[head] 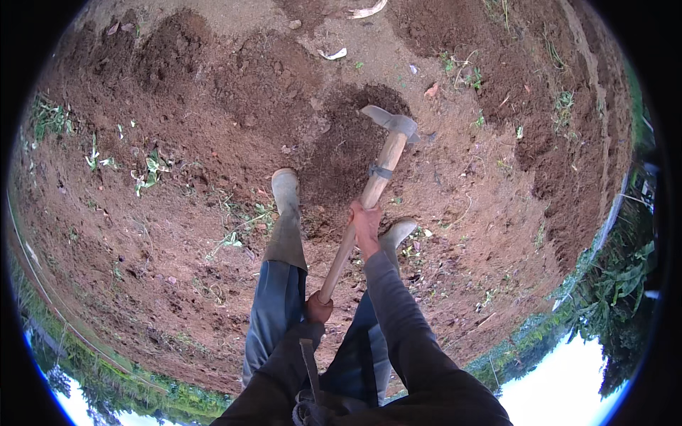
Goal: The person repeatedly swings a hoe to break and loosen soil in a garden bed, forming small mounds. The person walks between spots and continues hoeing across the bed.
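Note:
A mattock-like digging tool with a grey metal head and a thick wooden handle slants across the view in front of my body. My right hand wraps around the middle of the handle. Lower down, my left hand grips the handle's end near my thigh. A dark strip is tied around the handle just below the head. The head appears over a patch of dark, loosened soil; whether it touches the ground I cannot tell.
My left boot and right boot stand apart on brown soil, on either side of the handle. Uprooted weeds lie at left. Pale curved scraps lie ahead. A soil bank rises at right, with plants beyond.

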{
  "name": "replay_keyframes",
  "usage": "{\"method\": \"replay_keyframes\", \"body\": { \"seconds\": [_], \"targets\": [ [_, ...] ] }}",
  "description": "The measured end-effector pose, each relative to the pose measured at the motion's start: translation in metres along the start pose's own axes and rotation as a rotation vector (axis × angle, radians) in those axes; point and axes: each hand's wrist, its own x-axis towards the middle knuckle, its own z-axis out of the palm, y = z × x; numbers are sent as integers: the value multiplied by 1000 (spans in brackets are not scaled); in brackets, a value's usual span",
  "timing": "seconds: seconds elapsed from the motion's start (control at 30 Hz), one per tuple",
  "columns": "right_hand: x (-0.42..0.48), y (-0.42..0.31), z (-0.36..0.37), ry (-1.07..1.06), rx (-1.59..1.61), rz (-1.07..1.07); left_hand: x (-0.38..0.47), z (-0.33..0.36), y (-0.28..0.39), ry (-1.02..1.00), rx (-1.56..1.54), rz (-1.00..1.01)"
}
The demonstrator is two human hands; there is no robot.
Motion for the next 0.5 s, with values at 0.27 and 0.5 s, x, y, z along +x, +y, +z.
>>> {"method": "replay_keyframes", "body": {
  "seconds": [0.27, 0.5],
  "targets": [
    [-9, -106, -25, 38, 87, -365, 59, 18, 64, -28, 169, 214],
    [37, 9, 33, 6, -290, -156, 18, 9, 9, -83, 25, -169]
  ]
}}
